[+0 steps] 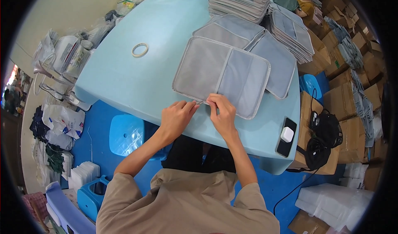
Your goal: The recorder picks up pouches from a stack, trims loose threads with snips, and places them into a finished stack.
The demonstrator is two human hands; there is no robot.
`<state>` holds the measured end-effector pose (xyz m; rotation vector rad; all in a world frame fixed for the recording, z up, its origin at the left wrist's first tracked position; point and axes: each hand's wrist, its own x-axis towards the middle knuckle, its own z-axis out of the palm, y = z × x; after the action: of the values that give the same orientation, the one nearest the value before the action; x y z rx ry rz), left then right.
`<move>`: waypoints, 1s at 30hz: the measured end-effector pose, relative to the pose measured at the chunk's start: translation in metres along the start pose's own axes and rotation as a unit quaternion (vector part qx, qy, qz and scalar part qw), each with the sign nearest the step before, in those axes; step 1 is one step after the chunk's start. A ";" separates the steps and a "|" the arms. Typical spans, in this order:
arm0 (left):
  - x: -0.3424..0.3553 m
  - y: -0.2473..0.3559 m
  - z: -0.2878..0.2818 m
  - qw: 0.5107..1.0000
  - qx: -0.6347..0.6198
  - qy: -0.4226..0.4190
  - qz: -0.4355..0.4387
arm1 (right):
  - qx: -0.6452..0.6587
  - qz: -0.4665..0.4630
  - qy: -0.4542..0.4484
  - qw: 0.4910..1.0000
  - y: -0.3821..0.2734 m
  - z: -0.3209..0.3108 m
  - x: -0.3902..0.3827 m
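Observation:
A flat grey fabric pouch with a zipper edge lies on the light blue table in front of me. My left hand pinches its near edge by the zipper. My right hand pinches the same edge just beside it, fingertips almost touching the left. Two more grey pouches lie under and behind it.
Stacks of grey pouches stand at the table's far side. A tape roll lies to the left. A black phone with a white charger sits near the right front corner. A blue stool, cardboard boxes and bags surround the table.

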<state>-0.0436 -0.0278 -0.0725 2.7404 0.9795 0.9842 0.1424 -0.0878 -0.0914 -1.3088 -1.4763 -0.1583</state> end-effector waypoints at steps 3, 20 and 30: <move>0.001 0.002 0.001 1.000 -0.003 -0.001 -0.003 | 0.004 0.009 -0.006 1.000 -0.002 0.000 0.000; 0.000 -0.003 -0.002 0.995 -0.075 -0.036 -0.050 | -0.007 0.015 0.029 0.999 -0.007 -0.009 -0.005; -0.035 -0.019 0.020 0.939 -0.257 0.087 -0.211 | 0.057 0.251 0.087 0.962 -0.087 -0.053 -0.129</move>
<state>-0.0633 -0.0303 -0.1125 1.9462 1.0822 1.2008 0.0811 -0.2367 -0.1233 -1.4910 -0.9552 0.1402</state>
